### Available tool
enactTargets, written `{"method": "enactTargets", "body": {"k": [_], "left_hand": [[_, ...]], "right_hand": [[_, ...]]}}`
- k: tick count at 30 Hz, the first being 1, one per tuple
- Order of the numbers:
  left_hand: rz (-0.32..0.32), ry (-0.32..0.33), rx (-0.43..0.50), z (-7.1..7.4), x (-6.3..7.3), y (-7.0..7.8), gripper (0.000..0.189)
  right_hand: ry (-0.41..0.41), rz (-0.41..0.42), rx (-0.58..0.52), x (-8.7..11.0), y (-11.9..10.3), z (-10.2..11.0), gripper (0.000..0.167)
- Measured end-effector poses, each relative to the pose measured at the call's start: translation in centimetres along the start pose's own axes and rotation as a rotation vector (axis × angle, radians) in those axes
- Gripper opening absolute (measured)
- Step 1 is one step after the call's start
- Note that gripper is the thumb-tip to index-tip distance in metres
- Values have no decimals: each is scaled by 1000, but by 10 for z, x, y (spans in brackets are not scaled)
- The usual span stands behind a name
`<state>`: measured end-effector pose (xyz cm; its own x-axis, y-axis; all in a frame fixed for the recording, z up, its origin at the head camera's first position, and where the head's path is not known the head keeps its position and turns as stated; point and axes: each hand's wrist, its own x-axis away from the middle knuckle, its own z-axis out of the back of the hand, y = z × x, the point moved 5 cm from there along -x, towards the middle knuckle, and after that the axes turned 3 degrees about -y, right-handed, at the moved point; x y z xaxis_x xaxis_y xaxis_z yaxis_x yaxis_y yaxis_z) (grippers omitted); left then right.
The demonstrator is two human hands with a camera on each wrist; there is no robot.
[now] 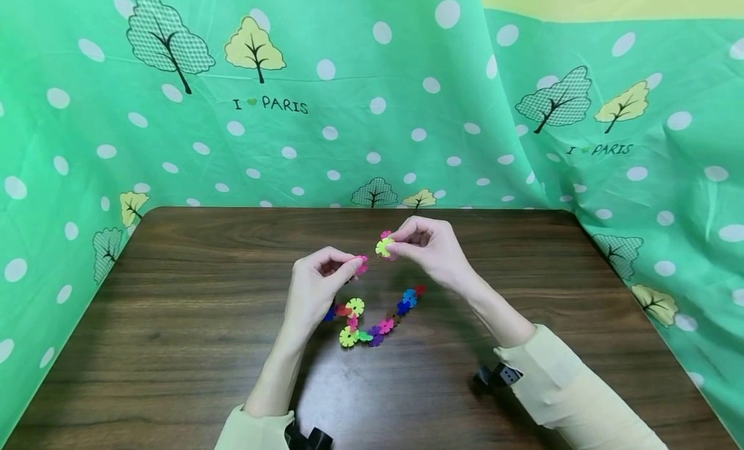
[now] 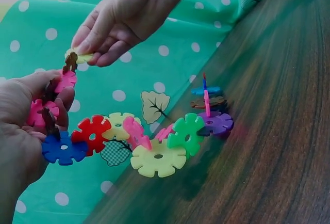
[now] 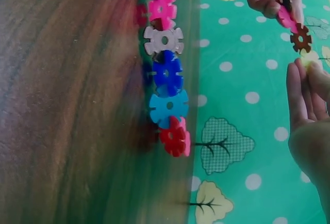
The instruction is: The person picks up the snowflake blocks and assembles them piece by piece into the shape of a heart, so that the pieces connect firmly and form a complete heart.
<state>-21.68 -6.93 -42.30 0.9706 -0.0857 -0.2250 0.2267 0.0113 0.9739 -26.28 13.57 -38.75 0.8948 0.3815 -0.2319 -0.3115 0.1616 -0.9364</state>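
A chain of flower-shaped slotted plastic discs runs from my left hand (image 1: 316,285) down to the table. Thumb and fingers of that hand pinch the chain at a pink disc (image 1: 361,265). Opposite, my right hand (image 1: 427,246) pinches a yellow disc (image 1: 383,246) with its thumb and fingertips; some pink shows behind it. A brown disc (image 2: 70,61) stands between the yellow and pink ones, apparently touching both. Lower along the chain are a blue disc (image 2: 64,148), a red disc (image 2: 92,134), a green disc (image 2: 186,134) and a purple disc (image 1: 375,336). Fingers partly hide the chain.
The dark wood table (image 1: 174,347) carries the chain's lower part, which curves up to a red end disc (image 1: 420,289). Behind the table hangs a green dotted cloth (image 1: 349,114). Black devices (image 1: 500,377) are on both wrists.
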Motion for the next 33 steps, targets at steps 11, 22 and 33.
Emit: {"method": "enactTargets", "body": {"k": [11, 22, 33], "left_hand": [[39, 9, 51, -2, 0, -1, 13], [48, 24, 65, -5, 1, -4, 13], [110, 20, 45, -3, 1, -5, 16]], "right_hand": [[34, -31, -125, 1, 9, -4, 22], [14, -52, -131, -2, 12, -6, 16], [9, -58, -107, -2, 10, -7, 16]]}}
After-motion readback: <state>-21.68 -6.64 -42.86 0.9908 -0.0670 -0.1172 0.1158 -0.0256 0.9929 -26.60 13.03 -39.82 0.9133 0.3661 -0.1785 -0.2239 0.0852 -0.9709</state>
